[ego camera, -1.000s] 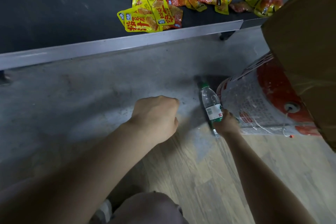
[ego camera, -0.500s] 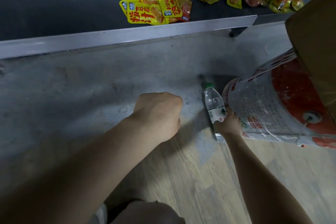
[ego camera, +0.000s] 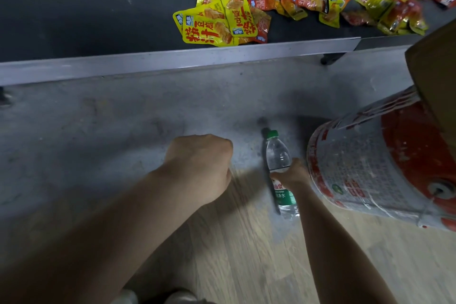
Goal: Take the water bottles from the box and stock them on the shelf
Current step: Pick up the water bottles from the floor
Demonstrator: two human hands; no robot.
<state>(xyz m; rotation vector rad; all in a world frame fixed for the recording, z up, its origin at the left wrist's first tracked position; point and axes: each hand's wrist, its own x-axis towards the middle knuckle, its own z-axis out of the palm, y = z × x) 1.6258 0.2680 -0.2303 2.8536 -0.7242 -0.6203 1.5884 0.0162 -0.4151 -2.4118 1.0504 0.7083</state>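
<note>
A clear water bottle (ego camera: 277,155) with a green cap and a green-and-white label stands on the grey floor just left of a bucket. My right hand (ego camera: 291,175) grips it around the middle, fingers curled round the body. My left hand (ego camera: 199,168) hovers as a closed fist over the floor to the bottle's left and holds nothing. The dark shelf (ego camera: 172,58) with its grey metal front lip runs across the top of the view. A brown cardboard box (ego camera: 436,76) fills the right edge.
Several yellow and red snack packets (ego camera: 222,22) lie heaped on the shelf's right half; its left half is bare dark board. A white-and-red bucket (ego camera: 365,170) lies on its side right of the bottle, under the box. Wood-pattern flooring lies near me.
My right hand has slid up the bottle from its base to its middle. The view has shifted slightly, so the bucket and box sit further right. My left fist has hardly moved.
</note>
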